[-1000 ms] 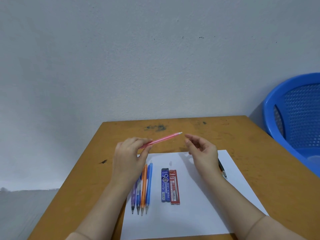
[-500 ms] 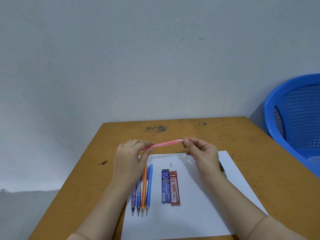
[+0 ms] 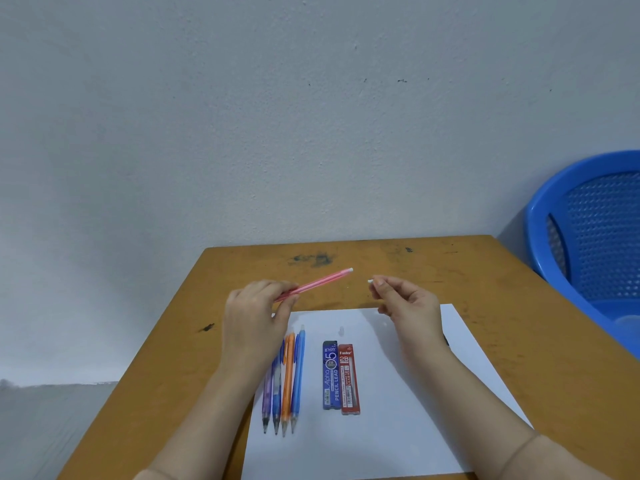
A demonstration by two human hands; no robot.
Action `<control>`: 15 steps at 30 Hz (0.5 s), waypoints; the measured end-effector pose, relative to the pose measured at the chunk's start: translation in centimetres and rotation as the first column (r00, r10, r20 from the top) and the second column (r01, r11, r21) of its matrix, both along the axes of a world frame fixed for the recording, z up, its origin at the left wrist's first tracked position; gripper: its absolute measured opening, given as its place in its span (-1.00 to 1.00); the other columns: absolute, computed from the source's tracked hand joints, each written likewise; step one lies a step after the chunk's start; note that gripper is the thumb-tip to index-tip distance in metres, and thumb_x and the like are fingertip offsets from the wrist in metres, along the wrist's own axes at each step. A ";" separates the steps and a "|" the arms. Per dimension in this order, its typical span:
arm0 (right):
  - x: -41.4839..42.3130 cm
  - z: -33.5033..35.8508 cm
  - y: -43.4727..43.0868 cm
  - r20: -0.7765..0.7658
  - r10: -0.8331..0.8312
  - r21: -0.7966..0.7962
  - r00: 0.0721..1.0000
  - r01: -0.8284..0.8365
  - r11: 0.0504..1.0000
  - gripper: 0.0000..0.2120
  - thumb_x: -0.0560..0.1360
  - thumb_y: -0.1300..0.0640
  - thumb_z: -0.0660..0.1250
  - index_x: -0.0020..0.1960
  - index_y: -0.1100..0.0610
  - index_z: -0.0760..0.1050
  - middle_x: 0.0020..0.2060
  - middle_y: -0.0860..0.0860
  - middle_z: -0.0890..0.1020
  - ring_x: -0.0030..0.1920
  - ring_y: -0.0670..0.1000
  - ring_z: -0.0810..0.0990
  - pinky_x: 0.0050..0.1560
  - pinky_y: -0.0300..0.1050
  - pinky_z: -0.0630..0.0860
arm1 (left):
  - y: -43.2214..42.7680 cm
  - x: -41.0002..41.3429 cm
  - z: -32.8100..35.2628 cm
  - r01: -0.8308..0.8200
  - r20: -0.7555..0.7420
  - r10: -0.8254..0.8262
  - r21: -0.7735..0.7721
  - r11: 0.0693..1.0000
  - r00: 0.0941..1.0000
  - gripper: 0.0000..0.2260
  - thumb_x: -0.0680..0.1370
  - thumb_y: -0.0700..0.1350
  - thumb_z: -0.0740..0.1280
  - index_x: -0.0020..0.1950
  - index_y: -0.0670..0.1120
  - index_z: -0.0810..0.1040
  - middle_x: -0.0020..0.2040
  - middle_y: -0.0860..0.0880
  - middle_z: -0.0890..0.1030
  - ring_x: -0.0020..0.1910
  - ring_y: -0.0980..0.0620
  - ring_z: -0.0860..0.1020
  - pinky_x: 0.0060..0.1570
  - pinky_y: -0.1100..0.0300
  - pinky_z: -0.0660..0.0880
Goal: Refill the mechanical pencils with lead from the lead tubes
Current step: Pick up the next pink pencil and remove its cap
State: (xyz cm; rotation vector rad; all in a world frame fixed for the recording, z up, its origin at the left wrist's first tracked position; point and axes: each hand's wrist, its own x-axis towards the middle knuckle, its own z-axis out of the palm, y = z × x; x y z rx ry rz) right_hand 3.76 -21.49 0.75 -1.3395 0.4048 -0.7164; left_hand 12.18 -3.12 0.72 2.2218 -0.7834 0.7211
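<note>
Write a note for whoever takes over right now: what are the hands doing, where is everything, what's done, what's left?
Left hand grips the pink pencil, raised above the table, back end toward the right hand.
Right hand pinches a small white piece, apart from that pencil.
Four pencils, blue lead tube and red lead tube lie side by side on the paper.
Done: the white piece seems to be off the pink pencil; no lead out.
Left: load lead, close it, then likely the other four.

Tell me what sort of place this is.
Probably a plain room with a study desk: a worn wooden table against a bare grey wall, mechanical pencils and lead tubes on white paper, seemingly a blue plastic chair alongside.
</note>
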 end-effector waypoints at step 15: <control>0.0 -1.0 0.6 -0.513 -0.020 -0.597 0.858 -0.341 0.726 -0.88 0.45 0.11 0.43 -0.16 0.16 0.68 -0.13 -0.04 0.59 -0.11 -0.11 0.53 -0.26 -0.42 0.34 | 0.0 -0.1 0.2 -0.013 -0.010 0.013 -0.026 1.000 1.000 -0.87 0.48 -0.10 0.43 0.01 -0.03 0.66 -0.12 0.08 0.65 -0.14 0.12 0.55 -0.05 0.16 0.32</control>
